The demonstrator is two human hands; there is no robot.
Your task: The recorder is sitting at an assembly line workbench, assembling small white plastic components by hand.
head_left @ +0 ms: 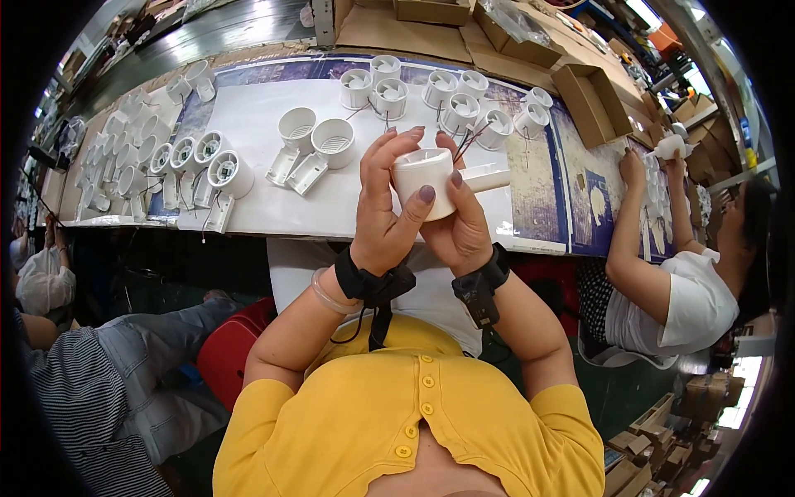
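Between my two hands, above the near part of the table, is a white handheld fan housing, a short round shell with a handle pointing right. My left hand wraps its left side, thumb pressed on the front. My right hand closes round its right side and underside. Thin red and dark wires rise by the right fingers. Just left of my hands, two hollow white housings with open handles lie on the white sheet. Beyond my hands stand several white housings with fan blades.
Housings with circuit boards stand at left, beside many more white shells. A cardboard box sits at the back right. On the right, a co-worker handles a white part. Another person sits at left near a red seat.
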